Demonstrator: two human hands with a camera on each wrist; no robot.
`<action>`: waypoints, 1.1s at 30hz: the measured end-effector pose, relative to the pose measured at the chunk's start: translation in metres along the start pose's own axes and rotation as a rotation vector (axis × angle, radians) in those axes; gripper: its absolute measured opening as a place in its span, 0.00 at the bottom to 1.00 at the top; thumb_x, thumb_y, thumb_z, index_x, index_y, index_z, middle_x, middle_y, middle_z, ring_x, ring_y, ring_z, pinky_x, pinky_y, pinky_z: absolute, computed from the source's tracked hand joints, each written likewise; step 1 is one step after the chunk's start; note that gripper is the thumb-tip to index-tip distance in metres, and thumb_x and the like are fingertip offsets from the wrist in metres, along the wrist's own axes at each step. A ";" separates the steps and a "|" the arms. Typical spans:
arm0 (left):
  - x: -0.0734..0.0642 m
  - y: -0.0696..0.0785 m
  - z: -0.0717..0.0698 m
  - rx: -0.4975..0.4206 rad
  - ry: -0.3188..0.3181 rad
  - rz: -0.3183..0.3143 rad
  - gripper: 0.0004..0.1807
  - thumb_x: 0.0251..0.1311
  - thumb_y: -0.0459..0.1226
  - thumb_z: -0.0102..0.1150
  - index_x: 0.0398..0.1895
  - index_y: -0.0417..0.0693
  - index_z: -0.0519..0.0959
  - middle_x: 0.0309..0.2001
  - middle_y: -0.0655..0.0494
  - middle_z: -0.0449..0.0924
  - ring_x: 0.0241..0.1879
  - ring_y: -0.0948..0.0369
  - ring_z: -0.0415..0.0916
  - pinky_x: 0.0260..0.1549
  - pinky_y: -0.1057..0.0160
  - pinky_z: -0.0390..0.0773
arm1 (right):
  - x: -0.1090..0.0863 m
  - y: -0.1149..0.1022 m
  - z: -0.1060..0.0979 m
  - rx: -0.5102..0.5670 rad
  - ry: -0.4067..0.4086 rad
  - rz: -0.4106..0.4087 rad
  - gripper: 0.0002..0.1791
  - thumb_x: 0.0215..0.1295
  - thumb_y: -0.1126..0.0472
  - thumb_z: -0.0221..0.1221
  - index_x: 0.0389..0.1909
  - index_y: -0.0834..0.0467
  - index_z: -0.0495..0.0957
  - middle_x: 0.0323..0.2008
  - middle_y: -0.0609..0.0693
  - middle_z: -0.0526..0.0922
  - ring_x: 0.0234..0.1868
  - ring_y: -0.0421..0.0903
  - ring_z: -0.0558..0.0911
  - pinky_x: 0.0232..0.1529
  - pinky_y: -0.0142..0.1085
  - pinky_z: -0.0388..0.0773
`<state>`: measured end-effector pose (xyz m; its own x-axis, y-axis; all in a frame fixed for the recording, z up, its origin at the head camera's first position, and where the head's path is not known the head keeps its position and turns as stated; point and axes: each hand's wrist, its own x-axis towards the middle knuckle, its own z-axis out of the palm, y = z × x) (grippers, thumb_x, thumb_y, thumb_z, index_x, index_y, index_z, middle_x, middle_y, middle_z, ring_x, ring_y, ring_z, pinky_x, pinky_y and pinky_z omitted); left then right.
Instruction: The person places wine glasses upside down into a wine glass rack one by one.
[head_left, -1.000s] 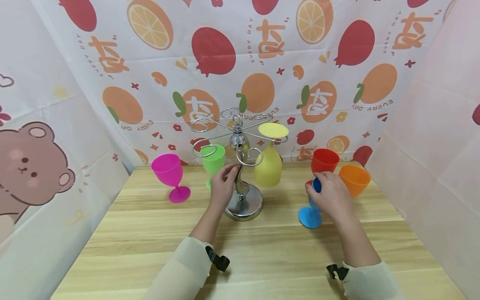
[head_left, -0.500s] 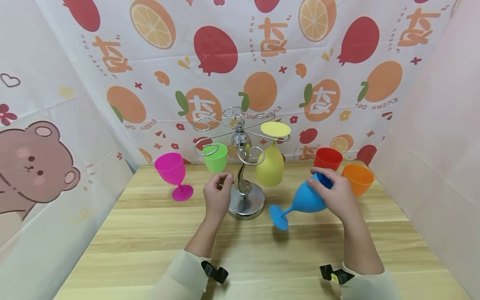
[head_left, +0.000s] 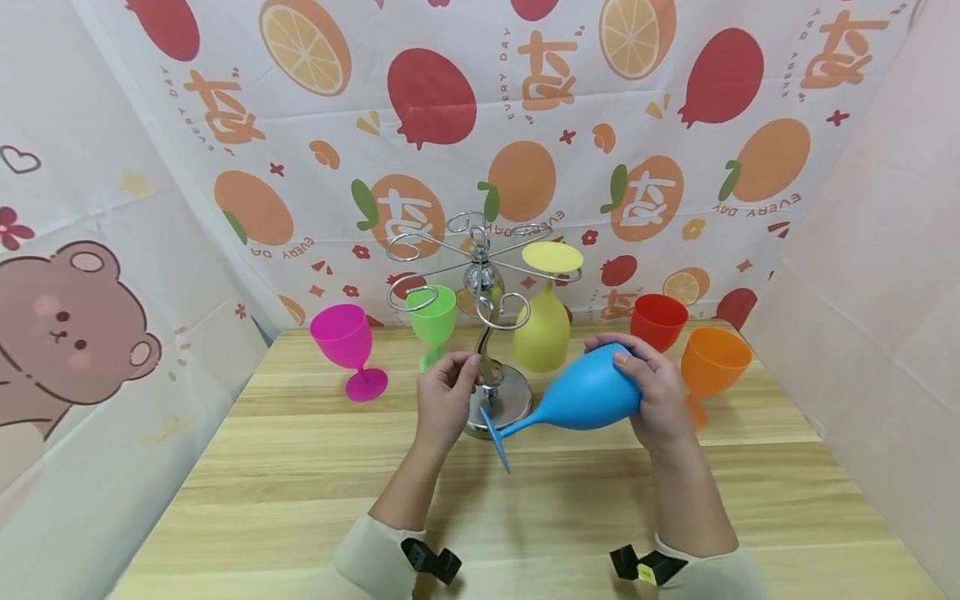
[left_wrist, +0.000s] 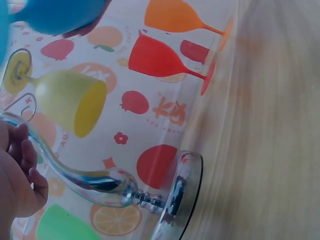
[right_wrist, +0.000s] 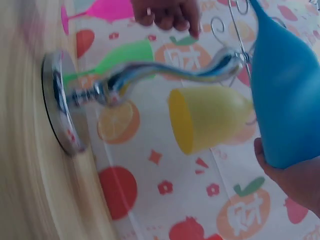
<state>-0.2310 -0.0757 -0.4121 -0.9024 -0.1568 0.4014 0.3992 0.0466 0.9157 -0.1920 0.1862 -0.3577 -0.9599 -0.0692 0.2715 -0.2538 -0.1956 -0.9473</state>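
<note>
My right hand [head_left: 663, 396] grips a blue plastic goblet [head_left: 592, 392] by its bowl near the rim. The goblet is tipped on its side in the air, its foot pointing left, in front of the chrome stand's round base [head_left: 513, 400]. In the right wrist view the goblet's bowl [right_wrist: 287, 95] fills the right side, fingers around its lower end. My left hand [head_left: 446, 400] hovers beside the stand's curved stem [left_wrist: 95, 185], fingers loosely curled and holding nothing. From one of the stand's wire loops a yellow goblet [head_left: 542, 333] hangs upside down by its foot.
Upright on the wooden table [head_left: 300, 500] stand a magenta goblet [head_left: 342, 337] and a green goblet [head_left: 433, 317] at left. A red goblet [head_left: 658, 321] and an orange goblet [head_left: 714, 362] are at right. Fruit-print cloth [head_left: 480, 108] hangs behind, with wire loops [head_left: 502, 310] spreading above.
My right hand has lifted the blue goblet off the table, tipped it and brought it left toward the stand. My left hand has come off the stem and stays close beside it.
</note>
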 end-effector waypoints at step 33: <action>-0.030 0.042 0.011 -0.101 -0.568 0.096 0.42 0.55 0.51 0.70 0.70 0.50 0.64 0.67 0.49 0.68 0.65 0.49 0.69 0.59 0.47 0.75 | -0.011 0.011 0.055 0.273 0.081 -0.004 0.17 0.72 0.57 0.49 0.60 0.52 0.69 0.68 0.60 0.63 0.67 0.54 0.64 0.54 0.47 0.79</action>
<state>-0.1894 -0.0587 -0.3858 -0.7956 0.3985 0.4563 0.4720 -0.0645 0.8792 -0.1777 0.1310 -0.3618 -0.9682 0.0080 0.2502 -0.2266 -0.4529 -0.8623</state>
